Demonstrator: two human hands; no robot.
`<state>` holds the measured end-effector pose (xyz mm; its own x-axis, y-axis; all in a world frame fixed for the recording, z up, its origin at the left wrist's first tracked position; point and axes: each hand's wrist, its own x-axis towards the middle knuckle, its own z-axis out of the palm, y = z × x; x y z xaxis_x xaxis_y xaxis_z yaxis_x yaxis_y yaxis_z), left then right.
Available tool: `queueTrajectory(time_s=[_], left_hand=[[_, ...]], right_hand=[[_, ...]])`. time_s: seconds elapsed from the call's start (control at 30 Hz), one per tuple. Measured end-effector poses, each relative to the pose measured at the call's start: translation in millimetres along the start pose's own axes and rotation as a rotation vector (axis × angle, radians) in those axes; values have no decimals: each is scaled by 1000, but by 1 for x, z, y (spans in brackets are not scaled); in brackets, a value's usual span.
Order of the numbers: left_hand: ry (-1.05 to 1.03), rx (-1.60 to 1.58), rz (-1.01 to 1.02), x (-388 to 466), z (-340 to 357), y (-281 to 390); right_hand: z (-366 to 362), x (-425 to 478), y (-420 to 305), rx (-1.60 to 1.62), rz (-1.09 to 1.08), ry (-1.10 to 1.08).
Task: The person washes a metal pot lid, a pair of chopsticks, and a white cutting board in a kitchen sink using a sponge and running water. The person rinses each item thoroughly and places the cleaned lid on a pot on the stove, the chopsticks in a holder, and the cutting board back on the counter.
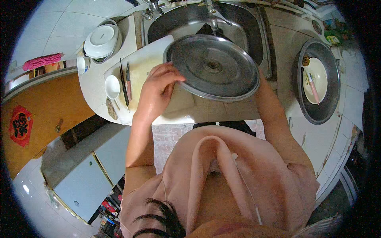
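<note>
A round dark lid (190, 62) with a shiny metal rim is tilted in the air over the sink's near edge, its centre fitting facing me. My left hand (160, 84) grips the lid's left rim with thumb and fingers. My right forearm reaches up to the lid's right edge, and my right hand is hidden behind it. Below and left of the lid lies a pale cutting board (138, 64). On its left part rest a knife (128, 80) and dark chopsticks (123, 84). A small white bowl (112, 87) stands beside them.
Behind the lid is a steel sink (166, 25) with a faucet (218, 15). Stacked white dishes (101, 40) stand at the back left. On the right, a grey basin (303, 98) holds a cream bowl (323, 74) with a pink-handled peeler or knife (314, 92). A crumpled cloth (111, 109) lies front left.
</note>
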<state>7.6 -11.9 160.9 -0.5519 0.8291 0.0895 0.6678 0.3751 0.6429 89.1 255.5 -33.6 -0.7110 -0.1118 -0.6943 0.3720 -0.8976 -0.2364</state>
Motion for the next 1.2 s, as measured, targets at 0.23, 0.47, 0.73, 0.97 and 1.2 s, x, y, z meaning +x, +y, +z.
queueTrajectory(time_s=[0.23, 0.47, 0.73, 0.97, 1.2], left_hand=[[147, -7, 13, 34, 43, -49], [403, -106, -147, 47, 84, -77], [529, -685, -611, 80, 148, -106], [647, -963, -806, 100, 190, -147], [520, -1354, -1016, 115, 220, -141]], right_hand=[[-40, -15, -44, -298, -202, 73], [-41, 5, -33, -374, -213, 159], [-99, 51, -41, -206, -422, 297], [-40, 9, -47, -390, -708, 429], [8, -46, -62, -1250, -1032, 632]])
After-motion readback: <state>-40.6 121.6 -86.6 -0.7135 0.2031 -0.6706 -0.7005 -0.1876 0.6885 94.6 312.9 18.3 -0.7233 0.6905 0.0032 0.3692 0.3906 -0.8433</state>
